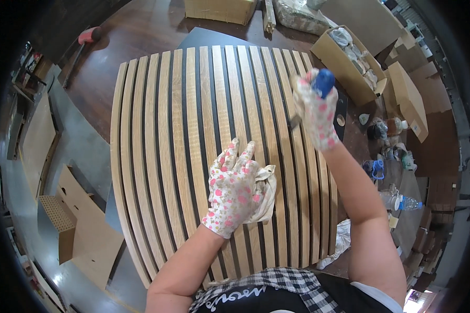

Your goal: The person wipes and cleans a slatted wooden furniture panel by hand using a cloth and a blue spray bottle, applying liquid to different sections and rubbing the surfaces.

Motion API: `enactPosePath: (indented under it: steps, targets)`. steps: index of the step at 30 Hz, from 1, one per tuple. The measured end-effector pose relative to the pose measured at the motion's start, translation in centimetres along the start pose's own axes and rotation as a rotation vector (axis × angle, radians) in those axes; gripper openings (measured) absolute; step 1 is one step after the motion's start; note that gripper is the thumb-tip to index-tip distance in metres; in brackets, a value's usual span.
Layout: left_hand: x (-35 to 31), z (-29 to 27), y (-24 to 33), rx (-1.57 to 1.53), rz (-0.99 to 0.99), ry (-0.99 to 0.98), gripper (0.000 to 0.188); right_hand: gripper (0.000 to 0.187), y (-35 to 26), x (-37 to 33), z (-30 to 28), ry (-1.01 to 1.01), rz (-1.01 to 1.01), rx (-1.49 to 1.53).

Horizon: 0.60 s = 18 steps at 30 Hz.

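Note:
A large wooden slat panel (193, 151), light oak strips over black gaps, lies in front of me. My left hand (232, 193), in a white glove with pink flowers, rests on its middle, two fingers stretched forward along the slats. A crumpled white cloth (266, 195) is held under the thumb and palm of that hand. Over the panel's right edge my right hand (318, 112), in a matching glove, is closed around a blue-handled tool (325, 82). The tool's dark flat end (295, 122) points down towards the slats; motion blur hides its exact kind.
A red-headed mallet (90, 35) lies far left on the brown tabletop (136, 31). An open carton (350, 68) with wrapped pieces stands far right. Several bottles (389, 128) line the right side. Cut boards (89, 229) lie lower left; another white cloth (339, 242) is near the panel's right edge.

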<state>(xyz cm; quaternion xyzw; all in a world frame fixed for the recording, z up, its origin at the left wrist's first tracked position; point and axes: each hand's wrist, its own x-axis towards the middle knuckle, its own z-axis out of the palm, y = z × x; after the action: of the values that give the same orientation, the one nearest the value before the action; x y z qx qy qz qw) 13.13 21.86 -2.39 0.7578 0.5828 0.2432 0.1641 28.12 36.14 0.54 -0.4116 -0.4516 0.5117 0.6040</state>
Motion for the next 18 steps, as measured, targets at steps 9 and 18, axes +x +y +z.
enactPosePath:
  steps: [9, 18]
  targets:
    - [0.6, 0.6, 0.9, -0.029, 0.034, -0.028, 0.021, 0.011, 3.2, 14.7, -0.6, 0.05, -0.263, -0.2]
    - [0.1, 0.1, 0.1, -0.024, -0.005, -0.049, 0.023, 0.018, 1.6, 7.0, 1.2, 0.029, -0.155, -0.455]
